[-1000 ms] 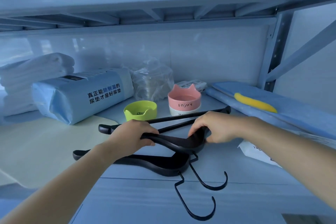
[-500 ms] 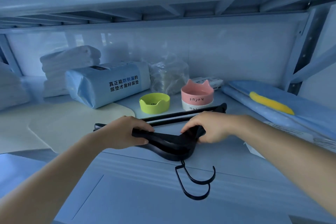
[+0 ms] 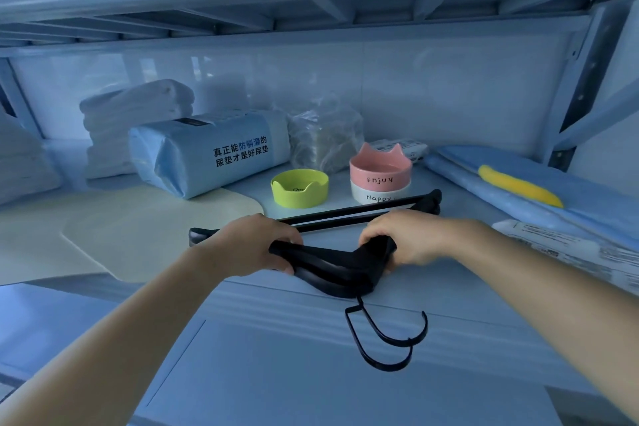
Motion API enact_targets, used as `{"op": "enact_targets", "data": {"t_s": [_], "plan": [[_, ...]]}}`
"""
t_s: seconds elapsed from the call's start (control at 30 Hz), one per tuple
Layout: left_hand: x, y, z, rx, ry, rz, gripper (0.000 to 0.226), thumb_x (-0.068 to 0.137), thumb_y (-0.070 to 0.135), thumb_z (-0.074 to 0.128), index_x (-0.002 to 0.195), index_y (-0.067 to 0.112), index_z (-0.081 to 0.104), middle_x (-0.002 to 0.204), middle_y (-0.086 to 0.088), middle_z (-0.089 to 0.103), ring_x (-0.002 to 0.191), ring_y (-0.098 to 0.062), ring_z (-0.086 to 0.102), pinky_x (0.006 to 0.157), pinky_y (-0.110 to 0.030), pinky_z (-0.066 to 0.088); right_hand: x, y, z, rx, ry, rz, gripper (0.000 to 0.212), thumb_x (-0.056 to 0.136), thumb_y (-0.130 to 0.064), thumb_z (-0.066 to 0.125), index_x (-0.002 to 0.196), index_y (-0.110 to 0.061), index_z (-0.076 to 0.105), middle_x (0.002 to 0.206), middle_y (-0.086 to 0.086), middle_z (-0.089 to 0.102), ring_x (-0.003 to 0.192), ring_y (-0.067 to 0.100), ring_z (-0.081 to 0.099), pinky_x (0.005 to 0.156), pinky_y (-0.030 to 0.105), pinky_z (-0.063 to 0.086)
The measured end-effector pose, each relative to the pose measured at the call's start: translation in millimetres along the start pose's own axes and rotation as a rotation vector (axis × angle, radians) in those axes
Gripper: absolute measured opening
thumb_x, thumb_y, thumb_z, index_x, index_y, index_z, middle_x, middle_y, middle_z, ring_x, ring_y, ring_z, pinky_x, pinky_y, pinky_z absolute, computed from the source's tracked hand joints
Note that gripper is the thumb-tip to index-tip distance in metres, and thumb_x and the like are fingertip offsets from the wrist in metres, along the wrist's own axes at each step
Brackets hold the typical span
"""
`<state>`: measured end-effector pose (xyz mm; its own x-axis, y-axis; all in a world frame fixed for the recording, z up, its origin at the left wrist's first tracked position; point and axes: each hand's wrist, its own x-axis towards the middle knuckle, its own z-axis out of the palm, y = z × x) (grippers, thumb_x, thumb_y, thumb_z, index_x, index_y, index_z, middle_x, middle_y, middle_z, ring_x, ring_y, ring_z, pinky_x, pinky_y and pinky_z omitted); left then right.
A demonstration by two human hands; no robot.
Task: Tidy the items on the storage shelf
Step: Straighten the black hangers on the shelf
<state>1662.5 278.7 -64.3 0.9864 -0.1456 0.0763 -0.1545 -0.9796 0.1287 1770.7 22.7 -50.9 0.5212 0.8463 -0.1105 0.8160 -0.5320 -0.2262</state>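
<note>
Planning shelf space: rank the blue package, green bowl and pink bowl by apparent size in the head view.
1. blue package, clearly largest.
2. green bowl and pink bowl: about alike, so unranked.

**Dim, blue-tinted, bent at the edges**

The picture has a cold blue cast and low light. The glossy back wall (image 3: pixel 449 97) carries pale, soft reflections, brightest at the left. The underside of the upper shelf (image 3: pixel 311 15) lies in shadow. The black hangers (image 3: pixel 332 264) show almost no detail. Straight lines curve near the edges. The print on the white packet (image 3: pixel 567 249) at the right is blurred.
</note>
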Motion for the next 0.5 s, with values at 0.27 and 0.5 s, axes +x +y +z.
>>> {"op": "enact_targets", "data": {"t_s": [0.27, 0.5], "plan": [[5.0, -4.1, -12.9, 0.105, -0.018, 0.155, 0.022, 0.082, 0.043, 0.063, 0.101, 0.040, 0.053, 0.094, 0.018, 0.061, 0.088, -0.008, 0.054, 0.070, -0.027, 0.040, -12.0, -14.5, 1.2, -0.004, 0.057, 0.069, 0.031, 0.068, -0.027, 0.078, 0.094, -0.035, 0.063, 0.094, -0.018, 0.063, 0.087, -0.001, 0.055, 0.074, 0.021, 0.046], [21.9, -26.5, -22.9, 0.101, -0.057, 0.151, 0.025, 0.084, 0.033, 0.065, 0.107, 0.036, 0.056, 0.101, 0.012, 0.063, 0.094, -0.011, 0.055, 0.081, -0.033, 0.046, -1.7, -38.7, 5.0, 0.014, 0.083, 0.149, 0.033, 0.068, -0.036, 0.078, 0.097, -0.035, 0.061, 0.096, -0.016, 0.062, 0.090, 0.007, 0.055, 0.080, 0.034, 0.050]]}}
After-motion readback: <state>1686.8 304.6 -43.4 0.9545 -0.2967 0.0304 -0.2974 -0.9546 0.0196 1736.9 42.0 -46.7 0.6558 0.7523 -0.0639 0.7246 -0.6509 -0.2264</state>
